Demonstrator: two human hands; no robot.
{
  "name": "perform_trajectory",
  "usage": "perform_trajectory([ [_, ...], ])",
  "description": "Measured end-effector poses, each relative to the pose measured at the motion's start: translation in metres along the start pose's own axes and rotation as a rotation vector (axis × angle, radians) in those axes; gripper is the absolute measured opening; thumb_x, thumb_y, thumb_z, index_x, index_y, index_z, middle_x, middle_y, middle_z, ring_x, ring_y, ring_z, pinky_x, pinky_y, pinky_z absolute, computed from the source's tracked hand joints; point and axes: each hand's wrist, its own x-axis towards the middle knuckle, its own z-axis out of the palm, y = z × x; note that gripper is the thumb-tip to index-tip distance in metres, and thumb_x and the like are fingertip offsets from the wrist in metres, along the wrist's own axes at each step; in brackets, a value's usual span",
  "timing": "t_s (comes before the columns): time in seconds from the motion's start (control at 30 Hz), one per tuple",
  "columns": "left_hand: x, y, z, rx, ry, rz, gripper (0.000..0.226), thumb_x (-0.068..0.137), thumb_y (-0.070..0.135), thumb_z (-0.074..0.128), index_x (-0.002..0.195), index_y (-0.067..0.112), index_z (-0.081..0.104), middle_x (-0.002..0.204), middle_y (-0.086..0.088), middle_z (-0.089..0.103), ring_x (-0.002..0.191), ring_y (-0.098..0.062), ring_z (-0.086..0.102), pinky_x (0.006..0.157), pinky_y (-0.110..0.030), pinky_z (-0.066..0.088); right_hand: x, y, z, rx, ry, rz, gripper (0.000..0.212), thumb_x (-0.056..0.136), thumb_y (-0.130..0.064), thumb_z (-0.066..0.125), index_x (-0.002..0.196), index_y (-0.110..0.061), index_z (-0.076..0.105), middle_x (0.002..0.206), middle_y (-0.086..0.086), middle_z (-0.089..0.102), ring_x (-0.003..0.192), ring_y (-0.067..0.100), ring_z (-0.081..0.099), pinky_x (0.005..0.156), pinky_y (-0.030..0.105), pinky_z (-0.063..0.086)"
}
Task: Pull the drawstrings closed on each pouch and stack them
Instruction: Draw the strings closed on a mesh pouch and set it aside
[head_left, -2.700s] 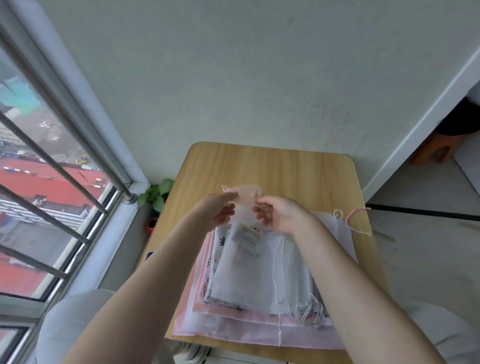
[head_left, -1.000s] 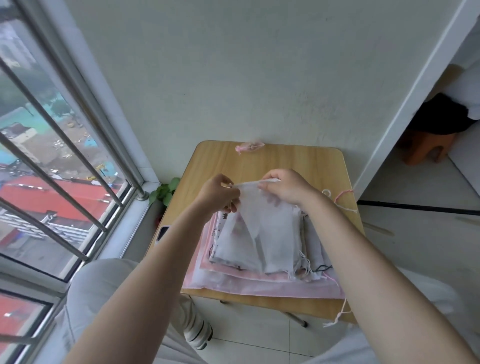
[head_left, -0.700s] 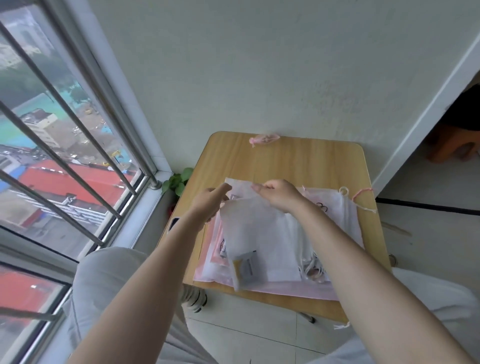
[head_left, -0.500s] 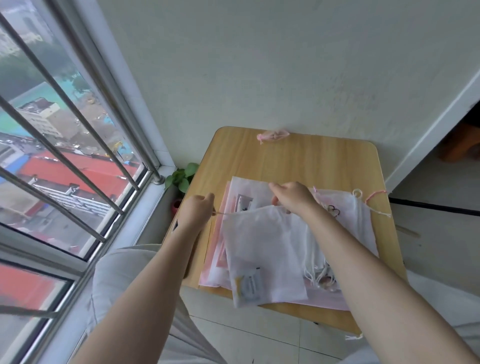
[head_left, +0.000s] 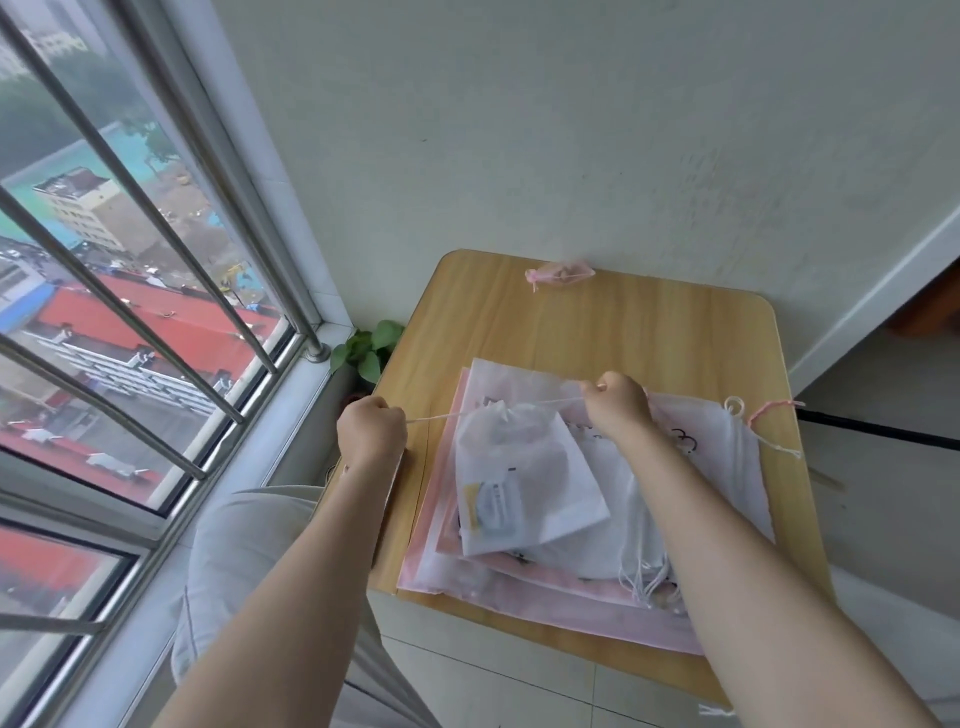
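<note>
Pouch between fists; left hand, right hand each grip taut drawstring ends.

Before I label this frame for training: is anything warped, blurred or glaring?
Head view: wide-angle bends the grey window bars; soft daylight, no glare on the light wooden table; translucent white drawstring pouch and both hands look slightly soft.

white pouch, pale pink pouch, light wood-grain table.
</note>
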Motion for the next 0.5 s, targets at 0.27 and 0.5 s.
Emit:
perform_trajectory([
  [0.27,-0.011,0.029,0.007,-0.067,0.002,0.283,0.064,0.081,0.042,0.072,0.133,0.015,0.046,0.136,-0.002,0.042,0.129,-0.02,0.037,0.104,-0.036,0.035,-0.007,-0.016,-0.002,0.098,0.259,-0.2,0.02,0.09,-0.028,0.058,0.098,-0.01,0.054,0.1,-0.001,0.046,0.09,0.017,0.044,0.077,0.033,0.042],
  [0.5,-0.044,0.044,0.022,0.343,-0.386,0.232,0.055,0.096,0.047,0.045,0.055,0.01,0.039,0.057,-0.002,0.04,0.052,-0.018,0.038,0.049,-0.027,0.025,-0.024,-0.033,0.017,-0.053,-0.296,-0.127,0.049,0.095,-0.052,0.044,0.08,-0.01,0.063,0.08,0.005,0.058,0.082,0.023,0.058,0.071,0.029,0.038],
])
